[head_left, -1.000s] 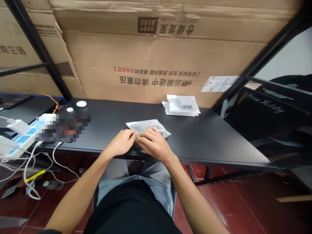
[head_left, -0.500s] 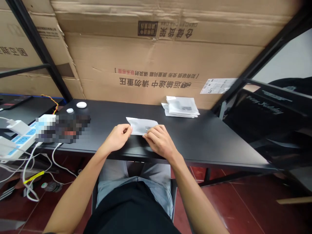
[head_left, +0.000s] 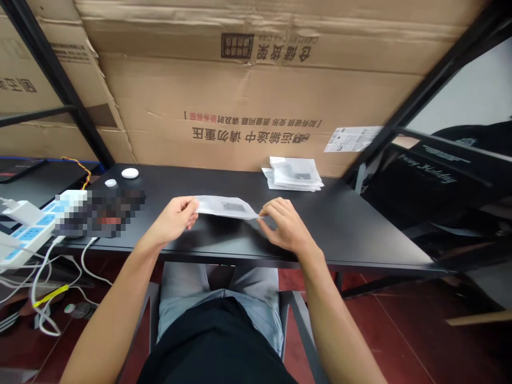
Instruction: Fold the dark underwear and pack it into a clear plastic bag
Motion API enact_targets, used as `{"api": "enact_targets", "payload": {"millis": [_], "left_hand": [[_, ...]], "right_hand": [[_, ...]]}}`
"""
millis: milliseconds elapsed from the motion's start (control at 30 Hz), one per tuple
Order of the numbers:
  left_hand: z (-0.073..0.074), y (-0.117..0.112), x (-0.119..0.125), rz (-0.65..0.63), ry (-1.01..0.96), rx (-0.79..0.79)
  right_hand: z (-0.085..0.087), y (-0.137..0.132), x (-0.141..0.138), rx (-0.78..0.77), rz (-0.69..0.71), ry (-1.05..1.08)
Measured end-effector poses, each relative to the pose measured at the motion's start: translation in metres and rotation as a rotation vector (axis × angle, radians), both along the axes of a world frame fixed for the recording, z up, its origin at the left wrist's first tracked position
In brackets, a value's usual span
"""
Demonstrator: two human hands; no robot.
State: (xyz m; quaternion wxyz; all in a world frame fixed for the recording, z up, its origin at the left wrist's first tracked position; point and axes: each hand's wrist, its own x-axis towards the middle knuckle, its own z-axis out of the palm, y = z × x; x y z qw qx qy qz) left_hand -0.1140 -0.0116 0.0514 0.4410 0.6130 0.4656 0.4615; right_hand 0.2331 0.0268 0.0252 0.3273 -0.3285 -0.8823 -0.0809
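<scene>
A flat, whitish translucent packet (head_left: pixel 218 205) with a dark printed patch is stretched between my hands, held just above the black table (head_left: pixel 352 229). My left hand (head_left: pixel 176 217) pinches its left end between thumb and fingers. At the other end, the thumb and forefinger of my right hand (head_left: pixel 285 224) are closed on the packet's narrow tip. Farther back and to the right lies a small stack of similar white packets (head_left: pixel 296 173), apart from both hands.
A large cardboard sheet (head_left: pixel 256 90) stands behind the table. To the left are a white power strip (head_left: pixel 34 226) with cables, a blurred-out dark object (head_left: pixel 108 213), a white oval item (head_left: pixel 130 173) and a small white cap (head_left: pixel 111 183). A black bag (head_left: pixel 424 170) is at the right.
My hands have moved apart, the left one leftward and the right one rightward. More of the packet's length and its printed patch now show. The packet stack stays in place.
</scene>
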Motion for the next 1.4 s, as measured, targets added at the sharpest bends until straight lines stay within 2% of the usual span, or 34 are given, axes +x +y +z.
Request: {"api": "enact_targets", "payload": {"millis": [100,200,267,333,400,500,600,667,733,767,867,933,1033,1133,1200,1267,1333,1400], "left_hand": [[-0.011,0.000,0.020,-0.080,0.007,-0.061],[-0.024,0.002,0.035,-0.170,0.018,-0.113],[-0.030,0.005,0.039,-0.217,0.010,-0.137],[-0.035,0.008,0.040,-0.230,0.001,-0.146],[-0.038,0.013,0.036,-0.186,0.009,-0.126],[-0.044,0.021,0.029,-0.082,0.062,-0.080],[-0.050,0.028,0.024,-0.067,0.112,-0.078],[-0.053,0.031,0.023,-0.082,0.125,-0.091],[-0.054,0.032,0.022,-0.087,0.120,-0.095],[-0.054,0.032,0.022,-0.085,0.113,-0.093],[-0.053,0.031,0.021,-0.086,0.093,-0.086],[-0.053,0.030,0.020,-0.103,0.082,-0.093],[-0.054,0.030,0.019,-0.112,0.092,-0.094],[-0.056,0.029,0.020,-0.079,0.125,-0.069],[-0.056,0.029,0.020,-0.010,0.169,-0.018],[-0.056,0.029,0.019,0.098,0.281,0.090],[-0.056,0.028,0.015,0.170,0.478,0.230],[-0.057,0.027,0.010,0.184,0.718,0.315]], "right_hand": [[0.000,-0.006,-0.011,-0.104,0.054,-0.018],[-0.010,-0.009,-0.031,-0.170,0.082,-0.076],[-0.017,-0.009,-0.042,-0.183,0.069,-0.129],[-0.017,-0.005,-0.042,-0.194,0.051,-0.171],[-0.004,0.004,-0.029,-0.216,0.024,-0.182],[0.034,0.032,0.014,-0.204,-0.103,-0.132],[0.069,0.078,0.065,-0.064,-0.275,0.017],[0.077,0.112,0.091,0.043,-0.412,0.101],[0.068,0.142,0.110,0.074,-0.499,0.073],[0.059,0.154,0.116,0.040,-0.507,0.012],[0.027,0.179,0.126,-0.202,-0.468,-0.222],[0.012,0.187,0.129,-0.281,-0.457,-0.293],[0.008,0.191,0.133,-0.284,-0.454,-0.308],[0.017,0.190,0.133,-0.291,-0.451,-0.315],[0.024,0.183,0.125,-0.264,-0.470,-0.294],[0.028,0.167,0.109,-0.177,-0.496,-0.196],[0.026,0.140,0.085,-0.071,-0.486,-0.021],[0.016,0.105,0.058,-0.094,-0.378,0.098]]}}
